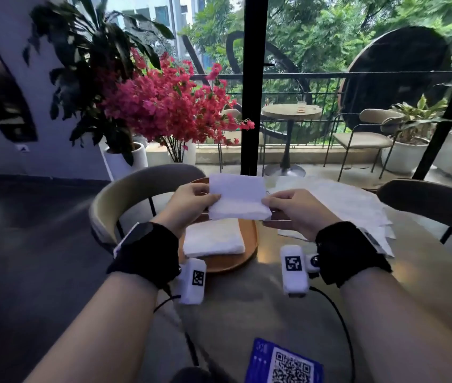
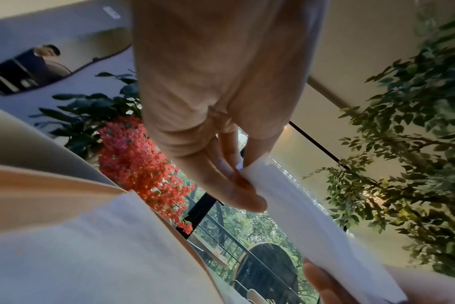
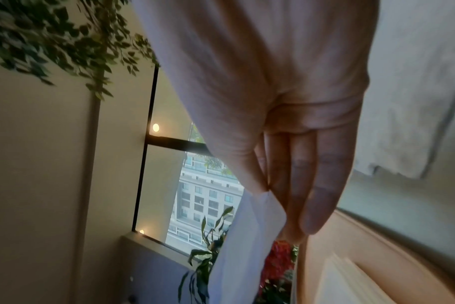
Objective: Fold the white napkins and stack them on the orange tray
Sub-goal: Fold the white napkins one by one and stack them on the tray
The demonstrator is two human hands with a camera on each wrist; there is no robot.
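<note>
Left hand (image 1: 189, 201) pinches the 9 o'clock edge of a folded white napkin (image 1: 237, 197), thumb on top, fingers curled under; in the left wrist view the thumb and fingers (image 2: 243, 196) clamp the napkin's corner (image 2: 294, 207). Right hand (image 1: 292, 207) pinches the 3 o'clock edge the same way; in the right wrist view the fingers (image 3: 317, 197) close on the sheet's edge (image 3: 249, 230). So both grips are clamped on the napkin, none apart. Napkin is held in the air between the hands, partly folded, top flap standing up, lower part thicker.

Directly below it, toward 6 o'clock, a stack of folded napkins (image 1: 213, 239) lies on the orange tray (image 1: 249, 244). Held napkin is above the tray's far half, not touching the stack. Tray sits on the round table (image 1: 247, 299), left of centre.

At 2–3 o'clock from the hands, a pile of unfolded white napkins (image 1: 352, 205) lies flat on the table, just beside the right hand.

Black wrist straps carry white camera modules with square code tags (image 1: 292, 268). At 6 o'clock near the table edge, a blue card with a QR code (image 1: 285, 363).

Farther out: grey chair (image 1: 125, 200) at 10 o'clock, another chair back (image 1: 434, 205) at 3 o'clock. Red-pink flowering plant (image 1: 169, 106) at 11 o'clock, glass wall and balcony with small table and chairs at 12–1 o'clock.
</note>
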